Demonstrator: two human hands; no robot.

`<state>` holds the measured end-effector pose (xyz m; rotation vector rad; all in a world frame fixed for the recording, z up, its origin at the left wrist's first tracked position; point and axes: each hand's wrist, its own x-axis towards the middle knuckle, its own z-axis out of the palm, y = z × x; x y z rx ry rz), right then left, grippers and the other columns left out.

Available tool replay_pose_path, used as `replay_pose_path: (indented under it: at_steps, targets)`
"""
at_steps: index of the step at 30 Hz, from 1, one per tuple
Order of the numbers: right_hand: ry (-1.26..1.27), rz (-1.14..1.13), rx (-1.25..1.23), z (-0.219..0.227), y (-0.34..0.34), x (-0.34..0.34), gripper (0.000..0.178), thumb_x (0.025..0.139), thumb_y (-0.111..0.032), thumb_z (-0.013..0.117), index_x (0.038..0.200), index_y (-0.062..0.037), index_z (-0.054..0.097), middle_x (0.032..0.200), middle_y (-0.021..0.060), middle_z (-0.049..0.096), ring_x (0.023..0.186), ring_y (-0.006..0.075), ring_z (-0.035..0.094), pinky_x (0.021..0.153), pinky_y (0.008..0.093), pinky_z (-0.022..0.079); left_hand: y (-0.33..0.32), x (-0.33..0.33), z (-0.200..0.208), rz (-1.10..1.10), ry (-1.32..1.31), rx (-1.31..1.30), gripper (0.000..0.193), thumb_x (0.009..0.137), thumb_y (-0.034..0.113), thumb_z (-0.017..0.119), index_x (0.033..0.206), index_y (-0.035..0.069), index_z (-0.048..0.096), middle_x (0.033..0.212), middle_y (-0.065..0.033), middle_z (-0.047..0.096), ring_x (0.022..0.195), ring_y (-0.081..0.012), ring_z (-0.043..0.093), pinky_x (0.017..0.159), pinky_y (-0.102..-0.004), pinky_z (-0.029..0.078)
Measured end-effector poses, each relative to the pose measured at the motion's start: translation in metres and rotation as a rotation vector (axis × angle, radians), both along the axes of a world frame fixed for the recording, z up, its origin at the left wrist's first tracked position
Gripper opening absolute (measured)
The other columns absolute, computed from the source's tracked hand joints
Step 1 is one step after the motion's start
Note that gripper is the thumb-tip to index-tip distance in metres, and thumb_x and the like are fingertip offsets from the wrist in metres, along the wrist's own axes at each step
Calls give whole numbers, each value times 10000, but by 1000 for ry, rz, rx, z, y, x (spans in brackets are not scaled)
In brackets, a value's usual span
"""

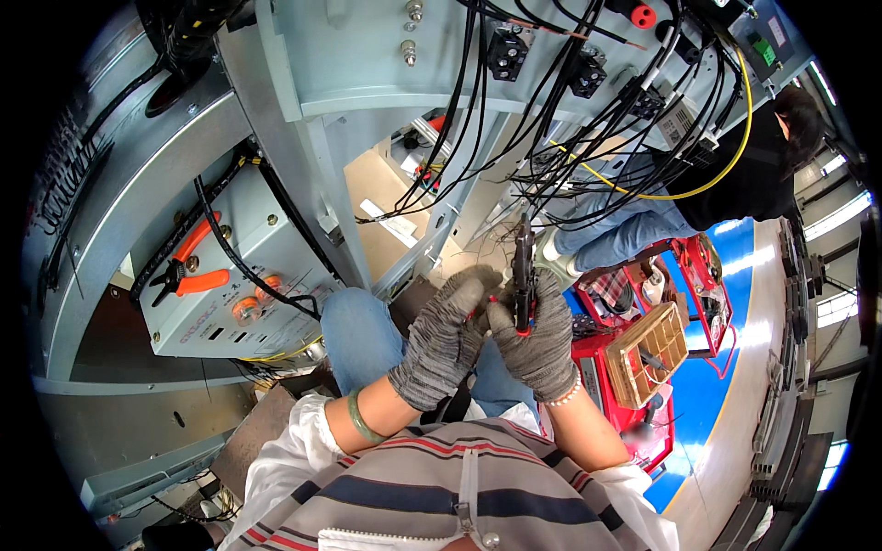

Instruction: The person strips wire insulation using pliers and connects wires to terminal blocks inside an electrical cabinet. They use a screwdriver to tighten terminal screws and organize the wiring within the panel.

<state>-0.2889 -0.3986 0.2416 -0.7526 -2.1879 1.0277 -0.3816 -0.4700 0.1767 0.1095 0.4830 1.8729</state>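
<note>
My right hand [537, 340], in a grey knit glove, is closed around a dark, long hand tool with red parts [524, 275]. The tool stands upright, and its exact kind is unclear. Close beside it, my gloved left hand [443, 335] has its fingers curled together near the tool's lower part. A small bit of red shows by its fingertips; what they hold is hidden. Thin black wires [542, 197] hang down from the panel above and end near the tool's top. Orange-handled cutters [190, 264] lie on a pale grey box [220, 317] to my left.
Metal frame beams [317, 184] stand ahead and to the left. Black terminal blocks [507, 55] sit on the upper panel, and a yellow cable [742, 119] loops at the right. Another person [735, 174] is at the far right. Nearby are a red tool cart [602, 367] and a divided tray [634, 386].
</note>
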Motion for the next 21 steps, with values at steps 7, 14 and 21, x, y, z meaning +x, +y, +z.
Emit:
replay_pose_path:
  at_steps: [7, 14, 21]
  targets:
    - [25, 60, 70, 4, 6, 4, 256, 748, -177, 664, 885, -15, 521, 720, 124, 592, 639, 235, 611, 598, 328, 486, -10, -5, 14, 58, 401, -170, 255, 846, 194, 651, 1022, 24, 576, 909, -57, 609, 838, -134, 581, 715, -246, 482]
    - [140, 111, -8, 8, 16, 5, 243, 770, -136, 626, 959, -14, 534, 753, 114, 609, 637, 211, 604, 608, 312, 484, -15, -11, 32, -75, 401, -77, 269, 861, 269, 629, 977, 42, 544, 666, 13, 481, 542, -52, 403, 483, -183, 334]
    - [-131, 193, 42, 38, 19, 7, 204, 753, -104, 631, 908, -23, 527, 752, 58, 565, 675, 156, 536, 609, 287, 439, -18, -22, 34, -153, 480, -144, 272, 884, 337, 584, 890, 67, 551, 608, 21, 465, 488, -53, 393, 441, -189, 310]
